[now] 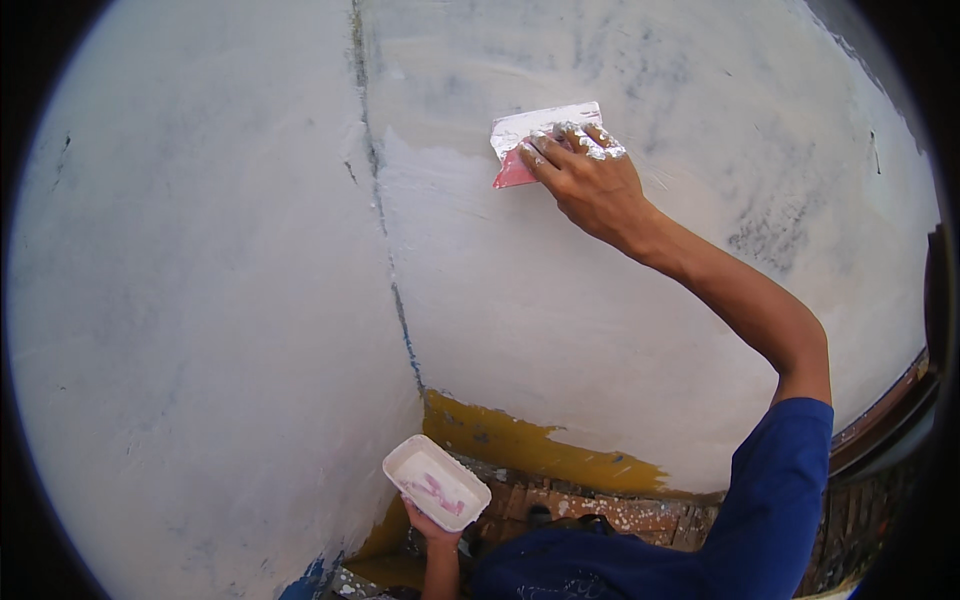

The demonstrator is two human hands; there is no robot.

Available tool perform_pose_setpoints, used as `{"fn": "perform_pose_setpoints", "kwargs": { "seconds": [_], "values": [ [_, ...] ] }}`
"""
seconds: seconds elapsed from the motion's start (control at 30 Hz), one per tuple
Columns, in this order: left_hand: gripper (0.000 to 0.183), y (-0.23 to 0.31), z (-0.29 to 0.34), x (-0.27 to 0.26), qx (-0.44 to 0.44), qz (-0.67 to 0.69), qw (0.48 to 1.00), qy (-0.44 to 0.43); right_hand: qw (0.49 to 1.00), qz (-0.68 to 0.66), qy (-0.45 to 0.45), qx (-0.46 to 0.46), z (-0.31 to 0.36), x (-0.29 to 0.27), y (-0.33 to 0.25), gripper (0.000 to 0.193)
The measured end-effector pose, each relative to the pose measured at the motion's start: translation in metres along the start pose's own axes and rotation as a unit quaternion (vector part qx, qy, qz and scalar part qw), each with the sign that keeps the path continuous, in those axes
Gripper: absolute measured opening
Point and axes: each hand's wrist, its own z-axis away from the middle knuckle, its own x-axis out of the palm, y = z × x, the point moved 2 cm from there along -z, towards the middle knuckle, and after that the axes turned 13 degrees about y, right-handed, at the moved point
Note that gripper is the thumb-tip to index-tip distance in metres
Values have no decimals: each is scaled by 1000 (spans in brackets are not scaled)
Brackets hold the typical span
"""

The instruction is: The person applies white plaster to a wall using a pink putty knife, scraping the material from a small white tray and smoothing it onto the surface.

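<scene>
My right hand, its fingers smeared with white paste, is closed on a flat putty spreader. The spreader is pink where it shows below the fingers, and its upper part is coated white. It lies against the whitish wall, right of the corner line. Low in the view, my left hand holds a shallow rectangular tray by its underside and near end. The tray is off-white inside, with pinkish streaks on its bottom. Most of the left fingers are hidden beneath it.
A second pale wall meets the first at a dark, rough corner seam. A mustard-yellow band runs along the wall's foot. Below lies a brown, white-spattered floor. A dark brown frame edge stands at the right.
</scene>
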Motion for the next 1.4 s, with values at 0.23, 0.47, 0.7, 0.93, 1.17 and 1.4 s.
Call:
{"fn": "perform_pose_setpoints", "kwargs": {
  "seconds": [0.23,0.47,0.7,0.93,1.17,1.4],
  "values": [
    [69,7,-7,-23,-8,11,1000,-8,994,-63,-95,3,52,-24,-33,35],
    [70,8,-5,-8,-7,-20,999,-39,998,-19,-52,35,33,-25,-9,35],
    [68,13,-2,-16,-13,38,999,-5,981,-83,-97,149,76,-45,-39,51],
    [67,8,-1,1,-35,45,998,2,979,44,26,199,97,-22,-24,58],
    [61,19,-4,-19,-18,-5,1000,15,966,-67,6,250,86,-41,-55,57],
    [57,19,-3,-17,-30,49,998,39,894,18,234,382,90,-84,18,56]
  ]
}}
